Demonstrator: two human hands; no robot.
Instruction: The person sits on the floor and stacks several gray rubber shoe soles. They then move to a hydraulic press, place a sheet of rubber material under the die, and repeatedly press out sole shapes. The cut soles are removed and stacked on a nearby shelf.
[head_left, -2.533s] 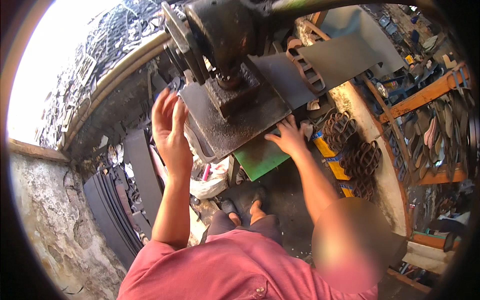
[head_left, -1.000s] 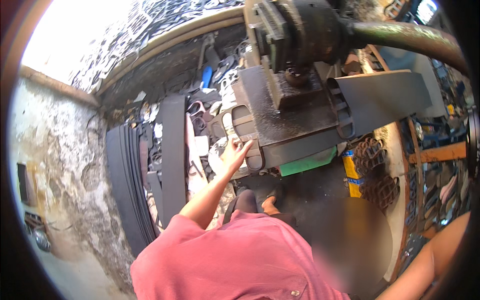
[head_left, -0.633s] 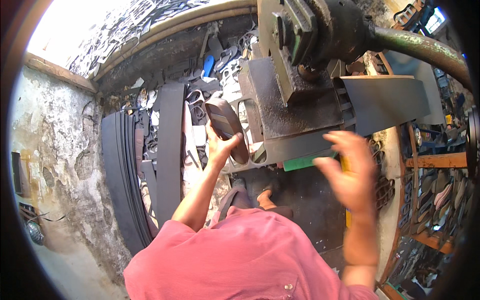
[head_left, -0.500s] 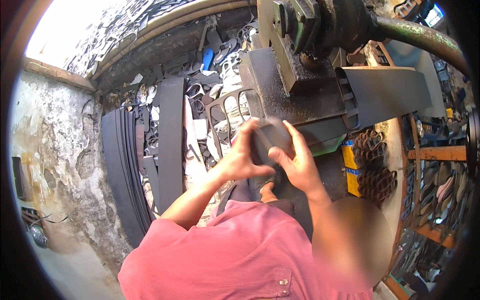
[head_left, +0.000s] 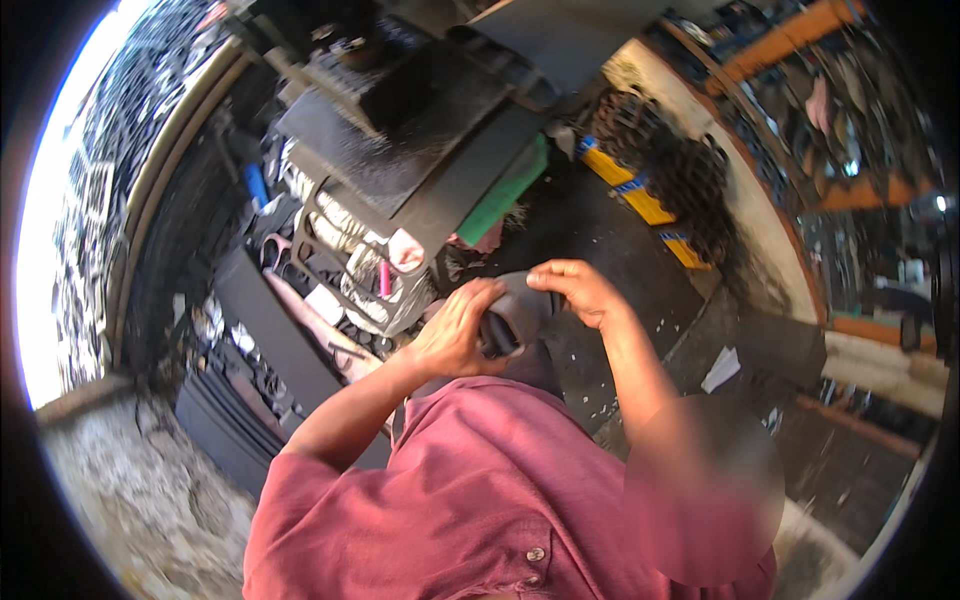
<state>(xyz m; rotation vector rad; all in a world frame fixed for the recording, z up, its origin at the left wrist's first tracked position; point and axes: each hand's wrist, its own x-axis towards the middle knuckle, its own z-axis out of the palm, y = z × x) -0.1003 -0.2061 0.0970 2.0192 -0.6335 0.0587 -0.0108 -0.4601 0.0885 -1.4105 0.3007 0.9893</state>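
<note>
Between my hands, in front of my body, is a dark grey, rounded bundle of flat pieces (head_left: 527, 300), shaped like shoe soles; motion blurs its details. My left hand (head_left: 462, 328) is closed around its near left side, with the fingers over the top. At its far right edge, my right hand (head_left: 580, 288) has the thumb and fingers pinched together on it. Beyond the hands stands a heavy press with a dark metal bed (head_left: 400, 150). A green sheet (head_left: 505, 190) sticks out under a dark sheet at the bed's near edge.
Long black sheets (head_left: 225, 415) lean at the left, beside offcuts. A dark sheet with cut-out holes (head_left: 318, 240) hangs left of the press. At the right, yellow and blue boxes (head_left: 630, 190) sit against piles of dark strap-like pieces (head_left: 690, 190). White scraps (head_left: 720, 370) lie on the floor.
My view has turned to the right, away from the press. The dark bundle is now closer to my body, the left hand wrapped around it and the right hand pinching its edge.
</note>
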